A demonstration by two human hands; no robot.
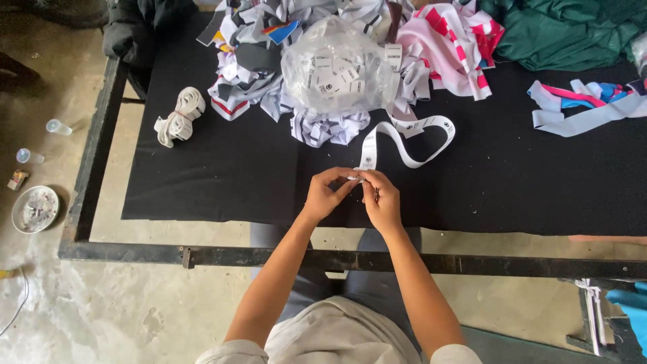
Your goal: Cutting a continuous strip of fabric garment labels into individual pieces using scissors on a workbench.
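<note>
- Clear plastic bag (pixel 337 64) of small white labels sits top-centre on the black cloth (pixel 222 175), amid a heap of white/grey striped fabric pieces (pixel 249 74)
- White label ribbon (pixel 411 138) loops from that heap down to our hands
- Rolled white tape bundle (pixel 180 116) lies apart, far left on cloth
- Pink/white fabric (pixel 458 44) & green cloth (pixel 566 30) top right
- L hand (pixel 325 195) & R hand (pixel 381 199) meet at the cloth's near edge, fingertips pinched on the ribbon's end, wrists angled inward
</note>
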